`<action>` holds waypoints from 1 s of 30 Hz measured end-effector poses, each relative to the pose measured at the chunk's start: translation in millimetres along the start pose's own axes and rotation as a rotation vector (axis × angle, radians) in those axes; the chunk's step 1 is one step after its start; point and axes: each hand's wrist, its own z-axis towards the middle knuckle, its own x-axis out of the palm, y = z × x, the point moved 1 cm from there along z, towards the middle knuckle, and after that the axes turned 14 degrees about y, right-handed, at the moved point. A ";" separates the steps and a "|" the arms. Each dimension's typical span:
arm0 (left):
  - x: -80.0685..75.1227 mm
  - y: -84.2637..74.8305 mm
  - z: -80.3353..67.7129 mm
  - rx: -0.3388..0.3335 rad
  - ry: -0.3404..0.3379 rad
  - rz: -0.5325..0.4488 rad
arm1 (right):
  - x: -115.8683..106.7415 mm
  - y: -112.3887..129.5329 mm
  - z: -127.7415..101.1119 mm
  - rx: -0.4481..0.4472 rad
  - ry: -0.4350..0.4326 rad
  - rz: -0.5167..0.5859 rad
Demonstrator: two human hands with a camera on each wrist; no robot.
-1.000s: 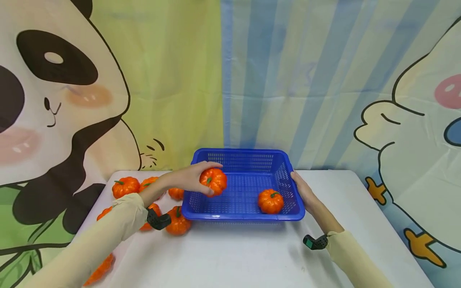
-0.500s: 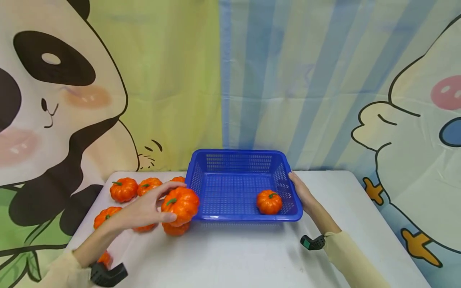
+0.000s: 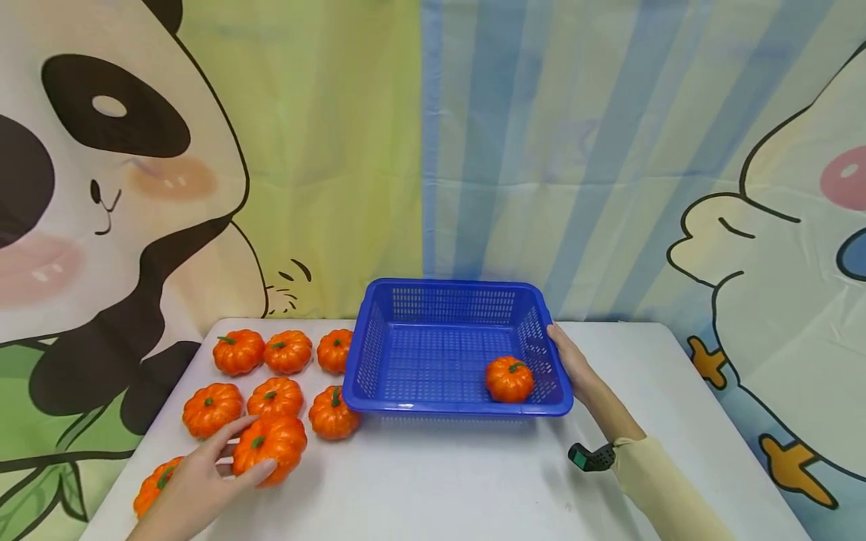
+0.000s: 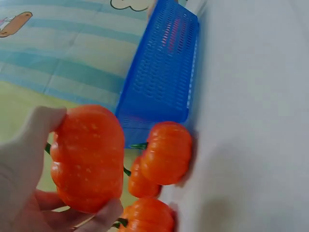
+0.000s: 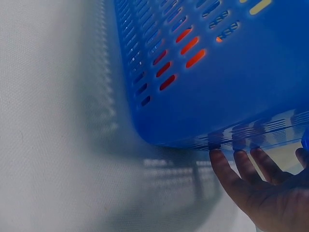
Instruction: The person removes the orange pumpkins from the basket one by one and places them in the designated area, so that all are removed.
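Overhead, left fingers [image 3: 260, 472] around a pumpkin [image 3: 271, 445]; wrist-only, right fingers [image 5: 240, 166] flat against basket [image 5: 231, 72].

Head view looks down from afar; both wrist views closely share the basket [image 3: 460, 353].

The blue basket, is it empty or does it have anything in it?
Not empty: the blue basket holds one orange pumpkin near its right wall, beside the right hand.

Left hand [image 4: 19, 188] grips a pumpkin [image 4: 87, 157], fingers curled round it. Three more pumpkins [image 4: 166, 152] sit beside the blue basket [image 4: 159, 79].
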 end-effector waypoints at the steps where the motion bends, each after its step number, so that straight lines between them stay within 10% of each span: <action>1: 5.4 4.4 1.0 -0.056 0.001 0.010 | -0.1 -0.1 -0.4 0.000 -0.003 -0.003; 7: 32.4 29.8 6.4 -0.220 -0.024 -0.024 | 0.1 -1.6 0.4 0.014 -0.004 -0.003; 23: 52.3 66.3 26.1 -0.287 0.045 0.062 | -1.0 0.6 -0.6 0.013 -0.007 -0.002; 30: 55.3 57.7 19.6 -0.243 -0.048 0.024 | -2.1 -1.7 0.5 0.013 -0.006 -0.019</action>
